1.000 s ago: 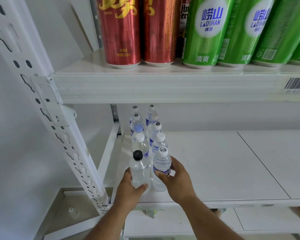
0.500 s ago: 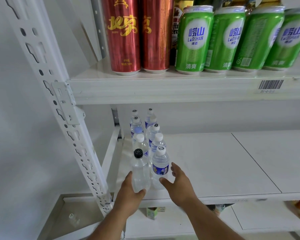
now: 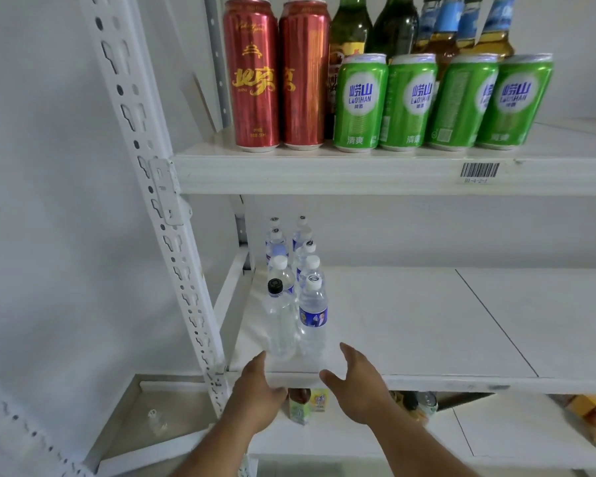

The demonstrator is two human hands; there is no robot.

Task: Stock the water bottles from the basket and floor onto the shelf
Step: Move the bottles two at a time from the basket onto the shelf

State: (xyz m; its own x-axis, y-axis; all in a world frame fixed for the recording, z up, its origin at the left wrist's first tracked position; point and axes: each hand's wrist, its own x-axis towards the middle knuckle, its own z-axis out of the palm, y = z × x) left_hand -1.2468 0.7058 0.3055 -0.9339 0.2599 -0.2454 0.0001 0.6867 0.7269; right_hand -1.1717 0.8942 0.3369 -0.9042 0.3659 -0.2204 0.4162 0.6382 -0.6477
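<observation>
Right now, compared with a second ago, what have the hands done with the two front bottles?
Both hands let go and drew back toward the shelf edge: the left hand off the black-capped bottle, the right hand off the blue-labelled bottle. Both bottles stay upright, heading two unchanged rows.

Above you two red cans (image 3: 277, 77), four green Laoshan cans (image 3: 441, 101), glass beer bottles (image 3: 406, 25) behind them, a barcode label (image 3: 479, 170), below you small snack packs (image 3: 305, 404).

upright water bottles (image 3: 296, 287) on white shelf (image 3: 410, 321)

light: bright, even | shadows: soft | edges: wide-angle bend | focus: mild blur
</observation>
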